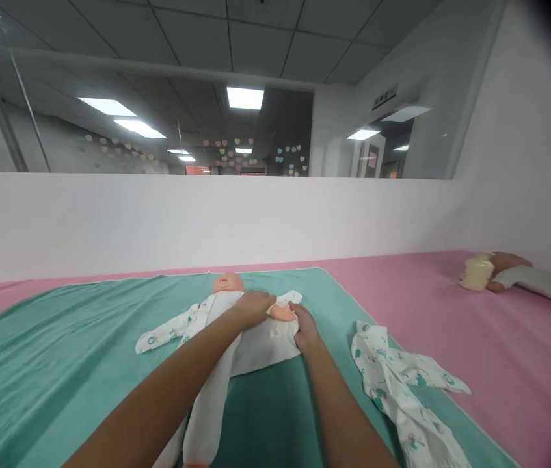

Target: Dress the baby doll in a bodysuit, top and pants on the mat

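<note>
A white partition (197, 227) is running across the frame behind the work area, with a glass pane (158, 123) above it showing paper hearts (229, 155) on a far wall. A counter (402, 292) with a pink top is extending across the lower frame. A teal towel (45, 351) is lying on the counter, occupying the lower left and center.

A doll (229, 283) is lying face up on the towel near its upper edge, with its head pointing toward the partition. A white garment (265, 348) is covering the doll's torso and legs, and a printed sleeve (161, 336) is extending toward the left. A printed cloth (392, 383) is lying in loose folds to the right, across the towel's edge and onto the counter.

The left hand (253, 309) is resting flat on the doll's chest, with the fingers together and extended. The right hand (307, 328) is curled at the garment's right edge, but whether it is pinching the fabric cannot be determined. The doll's small hand (282, 313) is lying between them, touching the left fingertips.

At the upper right, a cream bottle (479, 273) is standing on the counter beside a white-wrapped object (538, 279), which is too indistinct to identify.
</note>
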Action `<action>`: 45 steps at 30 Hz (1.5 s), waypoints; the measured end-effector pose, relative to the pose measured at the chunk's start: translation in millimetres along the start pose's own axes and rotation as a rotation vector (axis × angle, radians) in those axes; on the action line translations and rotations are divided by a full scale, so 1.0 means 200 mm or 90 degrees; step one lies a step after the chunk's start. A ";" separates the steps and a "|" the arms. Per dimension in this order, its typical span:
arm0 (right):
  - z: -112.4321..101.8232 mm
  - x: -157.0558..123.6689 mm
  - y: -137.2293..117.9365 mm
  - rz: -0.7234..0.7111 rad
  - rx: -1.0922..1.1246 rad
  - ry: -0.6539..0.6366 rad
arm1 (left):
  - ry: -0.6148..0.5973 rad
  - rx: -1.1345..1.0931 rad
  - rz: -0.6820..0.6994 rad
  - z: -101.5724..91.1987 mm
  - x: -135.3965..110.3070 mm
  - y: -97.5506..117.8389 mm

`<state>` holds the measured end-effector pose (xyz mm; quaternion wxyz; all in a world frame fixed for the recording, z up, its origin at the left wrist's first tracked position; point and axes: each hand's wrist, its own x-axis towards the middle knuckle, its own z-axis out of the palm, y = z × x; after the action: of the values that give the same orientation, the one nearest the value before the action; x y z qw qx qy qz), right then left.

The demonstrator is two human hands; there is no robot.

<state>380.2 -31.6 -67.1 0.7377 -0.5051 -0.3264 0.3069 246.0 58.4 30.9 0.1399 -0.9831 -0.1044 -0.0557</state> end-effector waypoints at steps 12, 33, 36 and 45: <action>0.02 -0.05 -0.09 0.117 0.398 -0.136 | -0.010 0.054 -0.151 0.05 0.07 -0.02; 0.18 -0.21 -0.12 0.057 0.289 -0.377 | 0.240 -0.519 -0.227 0.13 0.14 -0.11; 0.22 -0.24 -0.12 0.129 0.281 -0.494 | 0.245 -0.545 -0.235 0.07 0.09 -0.20; 0.25 -0.27 -0.18 0.201 0.257 -0.544 | 0.241 -0.434 -0.245 -0.06 -0.21 -0.33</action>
<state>311.8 -58.0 -27.6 0.5656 -0.2244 -0.4529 0.6516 189.9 108.1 53.8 -0.1889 -0.9081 -0.2339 -0.2914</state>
